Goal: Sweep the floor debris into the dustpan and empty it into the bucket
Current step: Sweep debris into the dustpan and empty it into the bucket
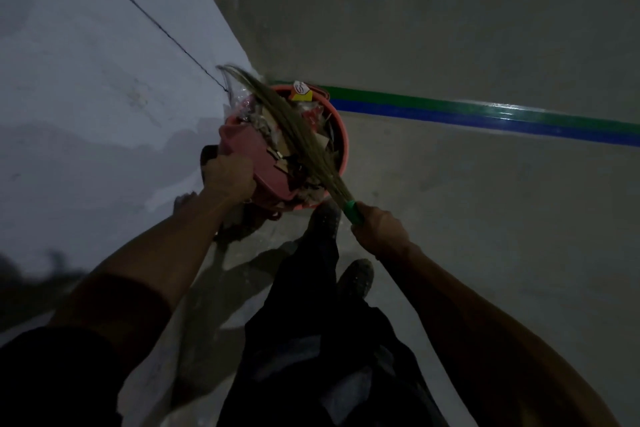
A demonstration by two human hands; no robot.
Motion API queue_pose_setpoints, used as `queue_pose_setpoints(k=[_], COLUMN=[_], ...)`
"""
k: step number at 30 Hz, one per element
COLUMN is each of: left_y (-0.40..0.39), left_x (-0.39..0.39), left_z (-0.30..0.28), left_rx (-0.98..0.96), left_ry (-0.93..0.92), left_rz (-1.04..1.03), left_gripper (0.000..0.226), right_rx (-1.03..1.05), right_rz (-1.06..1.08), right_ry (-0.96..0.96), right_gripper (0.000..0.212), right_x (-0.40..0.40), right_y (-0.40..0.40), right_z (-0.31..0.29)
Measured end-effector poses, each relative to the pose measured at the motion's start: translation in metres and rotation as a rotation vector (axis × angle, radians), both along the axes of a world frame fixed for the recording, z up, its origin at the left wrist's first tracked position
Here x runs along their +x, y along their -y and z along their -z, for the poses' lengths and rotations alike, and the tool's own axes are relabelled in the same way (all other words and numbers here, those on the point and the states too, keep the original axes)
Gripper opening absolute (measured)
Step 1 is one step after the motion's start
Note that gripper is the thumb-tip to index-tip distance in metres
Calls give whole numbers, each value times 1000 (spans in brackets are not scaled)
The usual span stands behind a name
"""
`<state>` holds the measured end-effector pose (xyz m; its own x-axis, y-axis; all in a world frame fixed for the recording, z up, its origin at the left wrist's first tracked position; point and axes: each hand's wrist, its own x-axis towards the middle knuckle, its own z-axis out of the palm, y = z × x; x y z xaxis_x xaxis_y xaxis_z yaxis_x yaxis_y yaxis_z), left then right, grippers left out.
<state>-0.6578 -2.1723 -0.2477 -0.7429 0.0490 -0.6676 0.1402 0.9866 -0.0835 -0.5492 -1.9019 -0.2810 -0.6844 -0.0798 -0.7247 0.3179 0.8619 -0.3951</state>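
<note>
L hand (228,174) grips the dustpan (266,163) by its dark handle, fingers curled tight round it; pan is tilted over the near-left rim of the bucket (341,139). R hand (379,230) holds the broom (304,139) at its green neck, fingers wrapped round it; bristles lie across the pan & bucket top, tips past the far-left rim. Bucket is full of paper & plastic scraps, standing on the floor (485,201) in a wall corner, beside a green/blue stripe (485,114). Two shoes just below the bucket.
</note>
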Motion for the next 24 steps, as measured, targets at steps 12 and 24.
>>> queue_pose_setpoints(k=[12,24], left_y=[0,4], left_x=[-19,20], left_z=[56,27], left_rx=[47,21], left_ry=[22,-4], left_rz=[80,39], left_gripper=[24,25], right_rx=[69,63], right_rz=[0,11], right_ry=[141,42], right_gripper=[42,40], right_x=[-29,10], right_y=[9,13], right_z=[29,-10])
